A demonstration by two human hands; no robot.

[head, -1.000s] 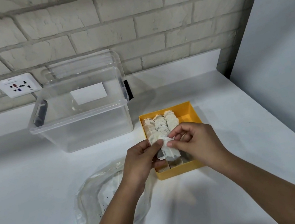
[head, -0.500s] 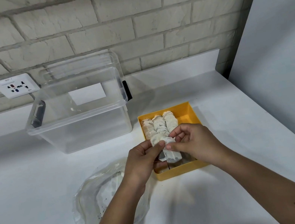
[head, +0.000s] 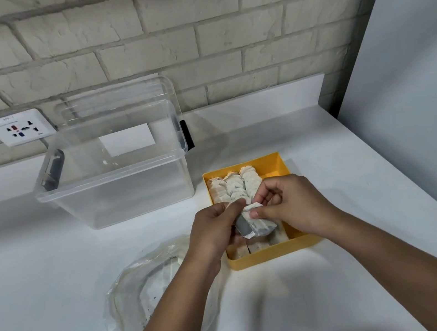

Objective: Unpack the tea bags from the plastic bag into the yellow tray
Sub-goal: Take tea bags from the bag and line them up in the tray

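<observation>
A yellow tray (head: 275, 164) stands on the white counter, with rows of white tea bags (head: 234, 186) packed in its left part. Over the tray's near half, both hands hold one tea bag (head: 259, 223). My left hand (head: 213, 234) pinches its left edge and my right hand (head: 296, 205) pinches its top right corner. A crumpled clear plastic bag (head: 146, 292) lies on the counter to the left of the tray, partly under my left forearm, with something white inside.
A clear plastic storage box (head: 116, 189) with grey latches stands behind and left of the tray, its lid leaning on the brick wall. A wall socket (head: 20, 130) sits at the left. A grey panel (head: 417, 89) bounds the counter on the right.
The hands and the tea bag stay almost in place over the tray; my fingers have shifted slightly on the bag's upper edge.
</observation>
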